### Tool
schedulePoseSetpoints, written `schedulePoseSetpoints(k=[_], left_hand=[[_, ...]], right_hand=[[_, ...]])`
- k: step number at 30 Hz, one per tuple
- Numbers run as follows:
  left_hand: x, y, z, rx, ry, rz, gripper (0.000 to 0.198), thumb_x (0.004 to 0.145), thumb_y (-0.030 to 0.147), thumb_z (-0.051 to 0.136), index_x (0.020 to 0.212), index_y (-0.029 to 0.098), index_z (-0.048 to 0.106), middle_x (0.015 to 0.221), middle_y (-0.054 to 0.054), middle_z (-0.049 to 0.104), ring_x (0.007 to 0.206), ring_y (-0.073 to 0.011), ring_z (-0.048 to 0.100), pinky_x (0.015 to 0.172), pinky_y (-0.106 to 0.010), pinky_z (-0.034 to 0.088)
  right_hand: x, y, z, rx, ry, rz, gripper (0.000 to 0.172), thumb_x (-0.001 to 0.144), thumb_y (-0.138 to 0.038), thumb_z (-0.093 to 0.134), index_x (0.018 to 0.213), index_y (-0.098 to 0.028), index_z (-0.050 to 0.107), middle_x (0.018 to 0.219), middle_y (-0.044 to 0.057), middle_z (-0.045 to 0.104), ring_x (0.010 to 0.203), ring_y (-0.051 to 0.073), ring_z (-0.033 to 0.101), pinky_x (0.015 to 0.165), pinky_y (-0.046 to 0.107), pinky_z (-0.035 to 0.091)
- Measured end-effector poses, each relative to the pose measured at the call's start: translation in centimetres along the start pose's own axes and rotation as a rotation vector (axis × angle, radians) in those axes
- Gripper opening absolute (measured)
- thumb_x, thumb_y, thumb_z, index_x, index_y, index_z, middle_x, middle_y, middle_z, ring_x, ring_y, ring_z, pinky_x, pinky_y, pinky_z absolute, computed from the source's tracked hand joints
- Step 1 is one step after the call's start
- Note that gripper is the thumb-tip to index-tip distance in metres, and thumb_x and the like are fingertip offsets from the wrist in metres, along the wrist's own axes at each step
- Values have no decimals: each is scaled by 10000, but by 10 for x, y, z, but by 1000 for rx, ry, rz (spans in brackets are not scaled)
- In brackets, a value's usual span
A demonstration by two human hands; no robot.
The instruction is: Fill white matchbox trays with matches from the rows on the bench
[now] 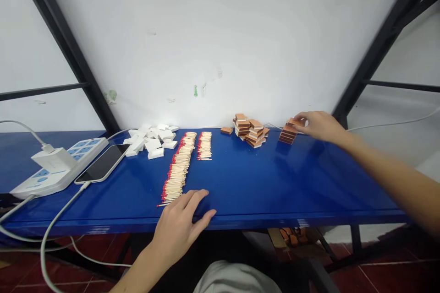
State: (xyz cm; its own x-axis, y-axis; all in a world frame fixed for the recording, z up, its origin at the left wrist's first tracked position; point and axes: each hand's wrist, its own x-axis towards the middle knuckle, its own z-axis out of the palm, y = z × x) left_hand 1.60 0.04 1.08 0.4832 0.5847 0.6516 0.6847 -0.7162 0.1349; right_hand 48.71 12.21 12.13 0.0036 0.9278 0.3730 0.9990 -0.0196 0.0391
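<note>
My right hand (318, 126) reaches to the back right of the table, its fingers closed on the upper part of a small stack of brown matchboxes (288, 133). To its left stands an uneven pile of more brown matchboxes (254, 133), with one single box (226, 130) lying beside it. My left hand (184, 219) rests at the table's front edge, fingers apart and holding nothing. Just beyond it runs a long row of red-tipped matches (178, 167). A shorter row of matches (205, 145) lies to the right of that one.
Small white boxes (153, 139) are heaped at the back left of the blue table (240, 187). A phone (103, 163) on a cable and a white power strip (65, 171) with a plugged-in charger (54, 159) lie farther left. A white wall (223, 46) bounds the back.
</note>
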Motion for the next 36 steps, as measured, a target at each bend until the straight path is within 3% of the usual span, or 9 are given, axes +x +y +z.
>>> schedulePoseSetpoints(k=[12,16,20,23,27,29,32,33,36], left_hand=[[-2,-1,3,0,-1,6,219,996,357,495,1151,222,571,1033,-59,708,873,-223,697,770,-356,583],[-2,-1,4,-4,3,4,216,989,348,505,1143,218,583,1031,-59,707,874,-227,697,770,-367,586],[0,0,3,-41,3,-12,220,973,337,526,1141,213,595,1039,-62,710,886,-227,700,776,-360,582],[1,5,-10,-141,-4,-25,158,960,276,548,1092,219,612,985,-34,720,841,-179,700,743,-284,565],[6,1,-45,-171,218,131,134,908,118,553,970,208,632,826,4,716,730,-126,676,723,-229,519],[16,-16,-63,-125,266,97,127,908,133,540,908,206,645,790,8,705,686,-124,651,668,-231,492],[37,-67,-73,98,266,-165,174,943,306,525,918,201,662,807,-8,698,634,-148,603,639,-271,465],[45,-88,-72,197,193,-243,237,948,368,507,987,196,667,838,-26,704,678,-178,616,679,-300,475],[61,-145,-60,393,-221,-306,431,957,404,387,1236,159,605,1194,-124,675,1088,-318,606,893,-422,471]], right_hand=[[13,-4,34,-69,-52,-78,322,846,-369,515,1012,-203,734,958,84,739,812,224,648,642,297,404],[10,-5,28,-42,0,-53,340,848,-419,509,970,-199,738,984,99,734,849,255,649,657,327,423],[9,-6,7,100,172,32,357,862,-421,499,996,-173,718,1026,127,734,910,289,662,772,379,470],[9,-11,-10,225,253,68,259,854,-389,510,874,-202,688,956,116,739,855,291,671,818,413,475],[9,-28,-17,305,249,-73,197,798,-423,562,796,-226,571,1128,121,684,964,312,635,816,429,476],[9,-43,-14,326,227,-207,222,800,-437,557,748,-228,502,1206,122,645,1078,324,587,856,438,457],[10,-70,-6,369,186,-346,247,812,-423,553,716,-223,445,1239,112,620,1152,324,529,870,422,430],[12,-79,-4,385,191,-376,241,811,-406,555,716,-223,431,1196,105,630,1123,311,534,860,408,423],[18,-106,0,428,261,-407,244,821,-351,526,684,-228,366,858,55,610,829,225,552,732,334,401]])
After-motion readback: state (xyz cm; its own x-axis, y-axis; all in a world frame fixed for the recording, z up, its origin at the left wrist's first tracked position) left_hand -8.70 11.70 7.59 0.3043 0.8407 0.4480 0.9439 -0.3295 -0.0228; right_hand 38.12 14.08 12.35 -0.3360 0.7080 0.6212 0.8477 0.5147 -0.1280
